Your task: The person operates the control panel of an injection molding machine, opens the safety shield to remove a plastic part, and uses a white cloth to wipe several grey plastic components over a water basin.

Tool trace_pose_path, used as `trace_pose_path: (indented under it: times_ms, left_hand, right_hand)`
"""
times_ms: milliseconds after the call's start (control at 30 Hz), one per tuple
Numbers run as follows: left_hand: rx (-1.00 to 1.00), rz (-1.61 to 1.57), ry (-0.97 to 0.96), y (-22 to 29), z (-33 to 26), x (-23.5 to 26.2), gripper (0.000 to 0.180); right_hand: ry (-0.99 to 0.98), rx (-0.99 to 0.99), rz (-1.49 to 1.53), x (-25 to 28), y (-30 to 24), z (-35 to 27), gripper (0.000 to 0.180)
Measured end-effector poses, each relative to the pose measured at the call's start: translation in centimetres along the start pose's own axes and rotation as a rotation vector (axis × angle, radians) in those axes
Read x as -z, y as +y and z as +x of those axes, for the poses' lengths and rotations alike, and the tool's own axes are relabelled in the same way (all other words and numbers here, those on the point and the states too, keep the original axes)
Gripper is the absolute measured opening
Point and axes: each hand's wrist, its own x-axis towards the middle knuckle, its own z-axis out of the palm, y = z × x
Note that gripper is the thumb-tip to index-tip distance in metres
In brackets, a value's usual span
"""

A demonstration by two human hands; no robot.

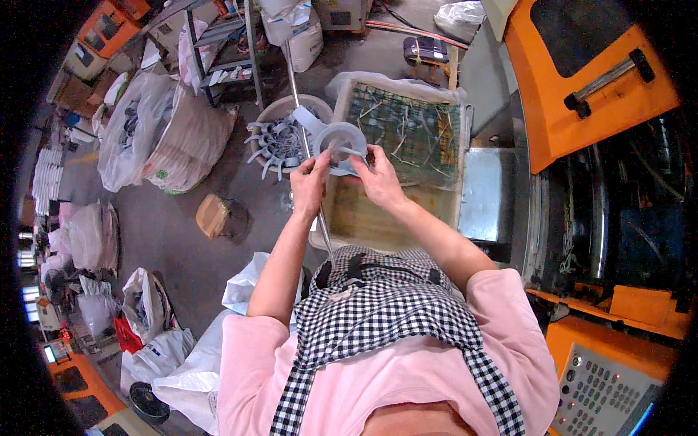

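So the person's standing right over a big rectangular plastic crate (392,218) with murky water at the near end and a green wire mesh (407,131) covering the far end. Everything below is placed relative to that crate.

Both hands are up over the crate's near-left corner, working on a pale grey plastic fan wheel (338,142), a round disc with a hub in the middle and curved blades sticking out toward the left. The right hand (378,174) is gripping the wheel's rim on the right side, fingers curled around the edge. The left hand (310,182) is closed around a long thin metal rod (302,123), which runs from down by the person's checked apron (385,305) up past the wheel and on toward the far side of the crate. Can't quite tell whether the left hand's fingers also touch the wheel, they're right up against it.

Just left of the crate sits a round tub (280,138) full of more grey moulded parts of the same kind. Further left are big clear bags (138,131) stuffed with parts, on the concrete floor. Right of the crate there's an orange machine (582,87) with a control panel (603,392) nearer the person.
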Motion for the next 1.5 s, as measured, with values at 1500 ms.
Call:
trace_pose_path:
  times_ms: [1500]
  left_hand:
    - [0.029,-0.233,-0.038,0.6,-1.0,-0.9,0.033]
  right_hand:
    - [-0.258,-0.285,0.299,5.7,-10.5,1.1,0.055]
